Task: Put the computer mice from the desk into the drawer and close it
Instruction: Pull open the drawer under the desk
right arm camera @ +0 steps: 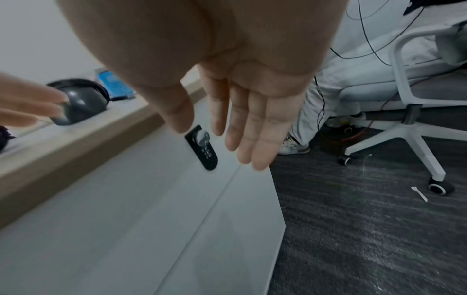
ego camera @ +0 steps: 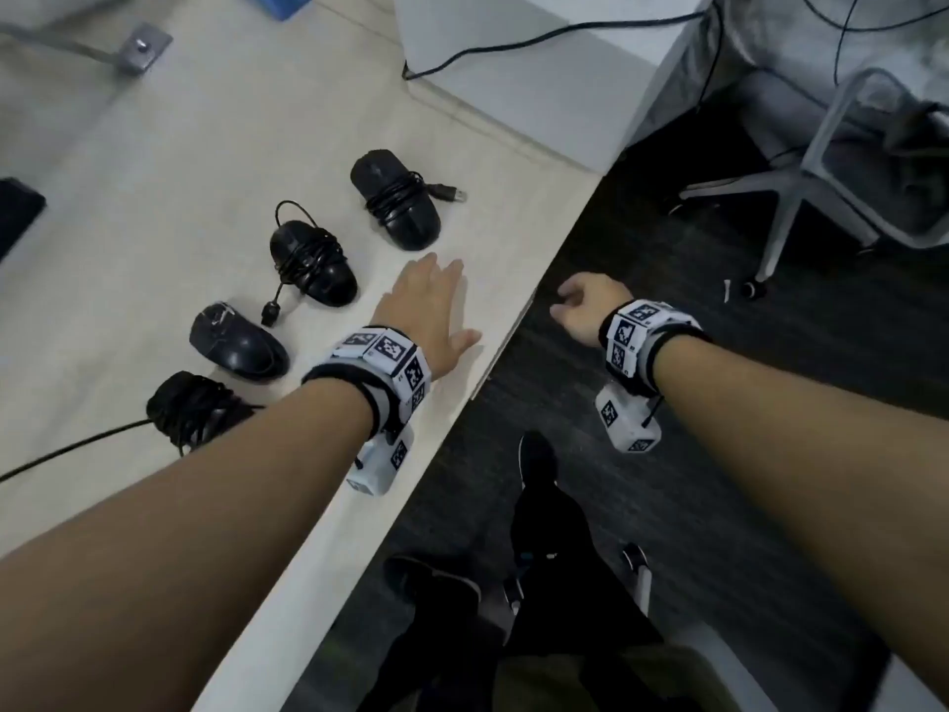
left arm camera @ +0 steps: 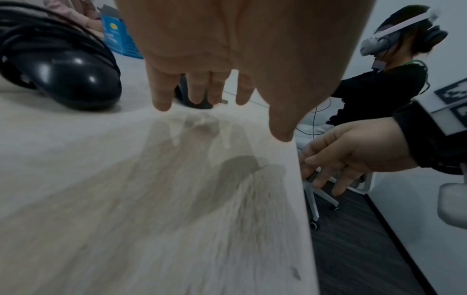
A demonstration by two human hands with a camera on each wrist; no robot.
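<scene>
Several black computer mice, most with cords wound round them, lie in a diagonal row on the pale desk (ego camera: 154,161): one far (ego camera: 394,198), one in the middle (ego camera: 312,263), one nearer (ego camera: 237,339), and one partly under my left forearm (ego camera: 190,407). My left hand (ego camera: 429,305) hovers flat and empty over the desk near its edge, right of the row. My right hand (ego camera: 585,305) hangs off the desk edge with fingers straight, holding nothing, in front of the white drawer front (right arm camera: 156,209) with its black keypad lock (right arm camera: 202,147). The drawer looks closed.
A white office chair (ego camera: 842,161) stands on the dark carpet at the right. A white box (ego camera: 539,48) with a black cable sits at the desk's far end, with a blue box (ego camera: 282,2) beyond. Another person with a headset (left arm camera: 394,59) sits past the desk.
</scene>
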